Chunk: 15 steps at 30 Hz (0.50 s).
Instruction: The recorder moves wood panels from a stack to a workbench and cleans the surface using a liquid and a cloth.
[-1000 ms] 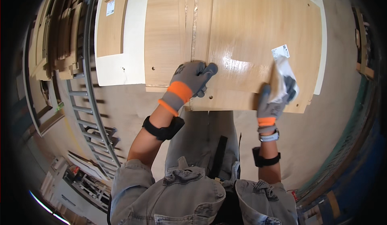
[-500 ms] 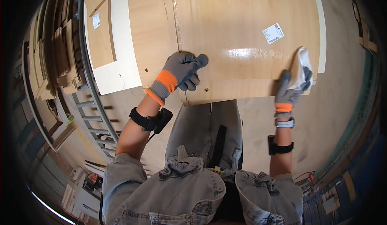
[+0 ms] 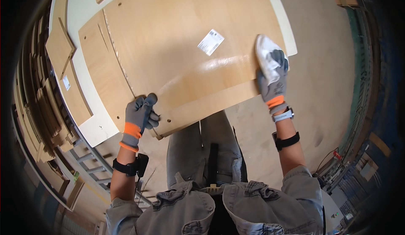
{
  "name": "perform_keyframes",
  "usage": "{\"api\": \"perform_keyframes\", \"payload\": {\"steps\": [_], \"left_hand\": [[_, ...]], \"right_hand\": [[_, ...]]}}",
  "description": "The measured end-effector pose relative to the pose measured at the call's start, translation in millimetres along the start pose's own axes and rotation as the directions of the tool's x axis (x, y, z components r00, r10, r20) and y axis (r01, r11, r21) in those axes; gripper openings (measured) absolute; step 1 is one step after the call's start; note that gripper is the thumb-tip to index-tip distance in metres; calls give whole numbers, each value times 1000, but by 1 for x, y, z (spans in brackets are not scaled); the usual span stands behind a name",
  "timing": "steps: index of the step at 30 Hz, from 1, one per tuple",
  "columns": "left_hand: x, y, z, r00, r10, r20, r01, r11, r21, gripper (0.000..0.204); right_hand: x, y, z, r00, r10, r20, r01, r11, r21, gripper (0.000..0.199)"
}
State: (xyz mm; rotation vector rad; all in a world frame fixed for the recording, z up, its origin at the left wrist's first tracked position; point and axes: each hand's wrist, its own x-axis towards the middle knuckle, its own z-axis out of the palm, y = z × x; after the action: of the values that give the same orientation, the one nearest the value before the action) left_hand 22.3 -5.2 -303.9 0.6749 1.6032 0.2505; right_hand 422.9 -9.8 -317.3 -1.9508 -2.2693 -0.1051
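A light wood-veneer panel (image 3: 190, 83) lies in front of me, with a white label (image 3: 211, 42) on it and a long rough-edged seam (image 3: 119, 60) toward its left side. My left hand (image 3: 141, 113), in a grey glove with an orange cuff, rests by the near end of that seam. Its fingers are curled in; what they hold, if anything, is hidden. At the panel's right edge my right hand (image 3: 274, 77), gloved alike, holds a white cloth (image 3: 265, 51) against the surface. Small dark holes show near the panel's near edge.
Beneath the panel is a white board (image 3: 97, 134). Smaller wood pieces (image 3: 61, 45) lie on it at the far left. A grey metal ladder-like frame (image 3: 90, 159) runs along the left, beside stacked boards (image 3: 46, 112). Red-handled equipment (image 3: 336, 155) stands at the right.
My view has turned, so the panel appears rotated and shifted left. The right hand with the cloth stays by the panel's right edge; the left stays by the seam.
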Motion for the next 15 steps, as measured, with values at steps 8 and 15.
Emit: {"api": "perform_keyframes", "payload": {"steps": [8, 15], "left_hand": [[-6, 1, 32, 942, 143, -305, 46, 841, 539, 44], [11, 83, 41, 607, 523, -598, -44, 773, 633, 79]], "right_hand": [[-6, -50, 5, 981, 101, 164, -155, 920, 361, 49], [55, 17, 3, 981, 170, -88, -75, 764, 641, 51]]}}
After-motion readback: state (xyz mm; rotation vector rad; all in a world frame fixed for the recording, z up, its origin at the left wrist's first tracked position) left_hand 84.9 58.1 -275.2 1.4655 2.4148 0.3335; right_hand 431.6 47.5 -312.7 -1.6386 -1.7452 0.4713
